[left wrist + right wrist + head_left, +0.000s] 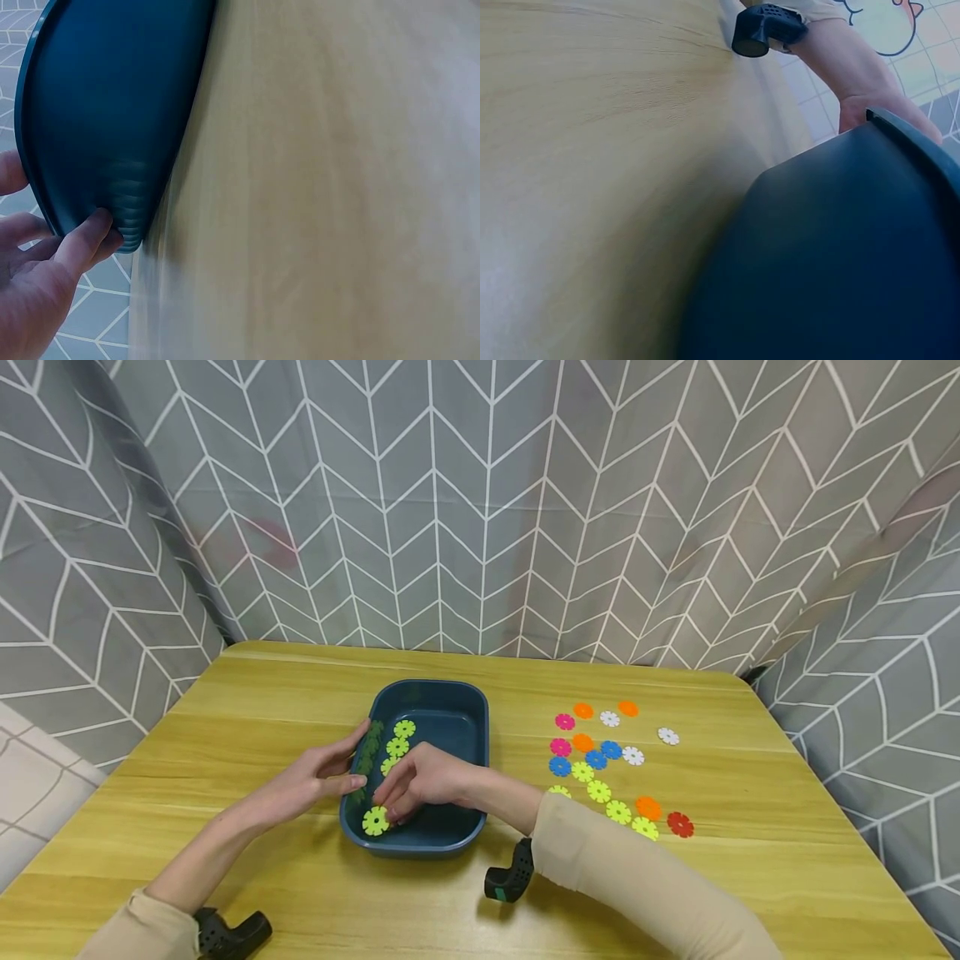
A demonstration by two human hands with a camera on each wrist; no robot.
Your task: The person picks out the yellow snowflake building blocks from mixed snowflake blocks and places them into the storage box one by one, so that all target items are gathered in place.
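Note:
A dark blue plastic basin [450, 838] stands on the table, left of the middle. My left hand [318, 777] holds its left side, with the thumb at the rim; in the left wrist view, fingers [86, 240] lie against the outer wall. My right hand [431, 781] reaches inside and pinches a yellow-green snowflake disc [376, 821] near the front left corner. Behind it, several more yellow-green discs [397, 747] form a row along the left side, partly hidden by the right hand. In the right wrist view, the basin's outer wall [817, 255] hides the right hand.
Several loose discs lie on the wooden table [757, 827] right of the basin: blue [559, 767], pink [565, 722], orange [648, 808], white [668, 736], red [680, 824] and a yellow-green row [618, 812] partly behind the right forearm. A patterned curtain [465, 527] hangs behind the table.

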